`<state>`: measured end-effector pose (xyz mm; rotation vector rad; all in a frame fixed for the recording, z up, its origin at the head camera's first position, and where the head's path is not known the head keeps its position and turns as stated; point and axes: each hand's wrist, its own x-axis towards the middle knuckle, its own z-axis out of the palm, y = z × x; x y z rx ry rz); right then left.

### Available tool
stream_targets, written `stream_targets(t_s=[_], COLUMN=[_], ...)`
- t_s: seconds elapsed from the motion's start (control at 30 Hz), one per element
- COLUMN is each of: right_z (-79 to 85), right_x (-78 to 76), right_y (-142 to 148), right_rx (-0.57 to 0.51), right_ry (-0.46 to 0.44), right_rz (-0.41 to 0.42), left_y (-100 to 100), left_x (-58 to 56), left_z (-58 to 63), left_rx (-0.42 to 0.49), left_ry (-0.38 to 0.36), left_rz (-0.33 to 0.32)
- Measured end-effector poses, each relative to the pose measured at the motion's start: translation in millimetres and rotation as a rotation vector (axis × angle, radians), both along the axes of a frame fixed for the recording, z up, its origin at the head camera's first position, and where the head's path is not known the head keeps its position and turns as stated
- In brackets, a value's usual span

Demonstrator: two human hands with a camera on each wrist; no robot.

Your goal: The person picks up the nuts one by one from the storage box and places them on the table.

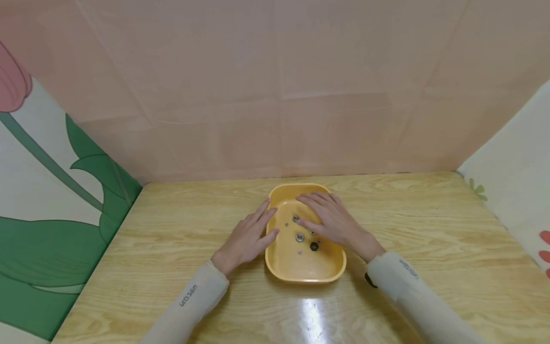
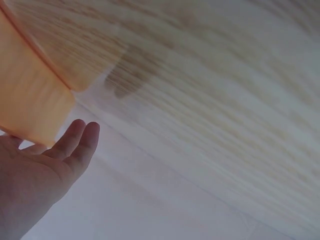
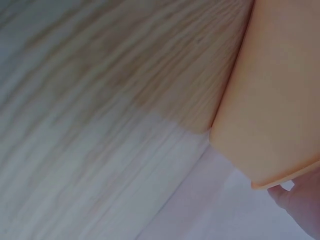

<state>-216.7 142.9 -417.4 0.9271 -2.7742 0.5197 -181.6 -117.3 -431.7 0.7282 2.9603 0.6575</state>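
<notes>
A yellow plastic basin (image 1: pixel 301 280) stands on the wooden table, with several metal nuts scattered over its floor. Among them are a larger silver nut (image 1: pixel 300 237), a dark nut (image 1: pixel 314 246) and a tiny one (image 1: pixel 300 252). At the basin's left rim is my left hand (image 1: pixel 245 239), its fingers extended and the thumb reaching over the edge. My right hand (image 1: pixel 332 220) reaches across the right rim, fingers spread above the nuts and partly hiding them. The left wrist view shows loosely bent fingers (image 2: pixel 82 145) by the basin's outer wall (image 2: pixel 35 85). Neither hand grips a nut.
The wooden table (image 1: pixel 180 229) extends on both sides of the basin. Behind it rises a pinkish cloth backdrop (image 1: pixel 215 95), with a flower-printed panel (image 1: pixel 43 258) at left and a pale one (image 1: pixel 515 157) at right.
</notes>
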Motion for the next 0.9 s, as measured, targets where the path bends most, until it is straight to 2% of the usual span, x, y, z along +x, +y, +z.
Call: stream_targets(t_s=[0.43, 0.9], right_z=[-1.0, 0.6], right_x=[-4.2, -7.2], right_y=[-4.4, -9.4], right_rx=[0.024, 0.049], right_ry=[-0.057, -0.074], right_rz=[0.012, 0.005], left_y=[0.9, -0.2], left_x=[-1.0, -0.5], left_z=[-1.2, 1.8], left_rx=[-0.003, 0.013], left_ry=[-0.021, -0.040], left_rz=[0.002, -0.004])
